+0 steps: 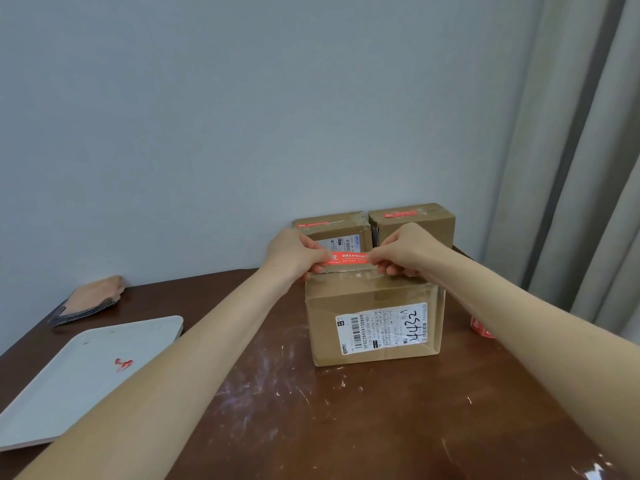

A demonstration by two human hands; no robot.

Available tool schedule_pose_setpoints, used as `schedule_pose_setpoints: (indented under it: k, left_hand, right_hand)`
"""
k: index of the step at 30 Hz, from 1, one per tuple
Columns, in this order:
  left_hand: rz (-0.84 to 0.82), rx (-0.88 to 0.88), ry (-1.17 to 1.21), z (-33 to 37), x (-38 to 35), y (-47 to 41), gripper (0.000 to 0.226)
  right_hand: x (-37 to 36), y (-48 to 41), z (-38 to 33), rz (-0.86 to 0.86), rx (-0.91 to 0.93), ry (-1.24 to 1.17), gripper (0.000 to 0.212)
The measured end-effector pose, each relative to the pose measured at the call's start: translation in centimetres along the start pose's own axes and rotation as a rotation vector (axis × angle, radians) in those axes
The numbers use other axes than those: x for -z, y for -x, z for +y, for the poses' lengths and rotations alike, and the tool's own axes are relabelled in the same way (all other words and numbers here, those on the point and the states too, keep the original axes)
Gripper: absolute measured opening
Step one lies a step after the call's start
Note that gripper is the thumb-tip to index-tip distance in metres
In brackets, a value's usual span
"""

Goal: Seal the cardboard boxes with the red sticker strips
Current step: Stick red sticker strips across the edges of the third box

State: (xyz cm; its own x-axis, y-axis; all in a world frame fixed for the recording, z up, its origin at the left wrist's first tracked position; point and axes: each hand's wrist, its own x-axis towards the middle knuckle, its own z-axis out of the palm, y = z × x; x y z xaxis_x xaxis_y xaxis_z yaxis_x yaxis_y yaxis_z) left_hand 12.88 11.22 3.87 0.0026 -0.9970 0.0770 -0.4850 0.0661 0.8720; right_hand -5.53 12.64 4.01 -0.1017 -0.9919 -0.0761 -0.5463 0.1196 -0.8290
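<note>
A cardboard box (374, 327) with a white shipping label stands on the brown table, mid-right. Just above its top edge a red sticker strip (349, 258) is stretched flat between both hands. My left hand (294, 252) pinches the strip's left end and my right hand (405, 251) pinches its right end. Behind them, against the wall, stand two more cardboard boxes, the left one (334, 233) and the right one (415, 221), each with a red strip across its top.
A white tray (69, 382) with a small red scrap lies at the table's left. A folded cloth (91, 299) rests at the back left. Something red (479, 327) peeks out behind my right forearm. A curtain (571, 168) hangs at the right.
</note>
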Motion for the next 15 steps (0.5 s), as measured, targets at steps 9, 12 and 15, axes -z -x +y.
schedule_pose_setpoints:
  k: [9, 12, 15]
  left_hand:
    - [0.010, -0.021, -0.045, -0.10, 0.08, 0.19, 0.007]
    - [0.019, -0.049, -0.087, -0.33, 0.02, 0.14, 0.010]
    - [0.017, -0.059, -0.124, -0.38, 0.07, 0.22, 0.013]
  right_hand:
    - [-0.47, -0.77, 0.20, 0.006, 0.004, 0.085, 0.017]
    - [-0.57, -0.89, 0.20, 0.020, 0.021, 0.103, 0.022]
    - [-0.76, -0.90, 0.23, 0.048, 0.056, 0.147, 0.023]
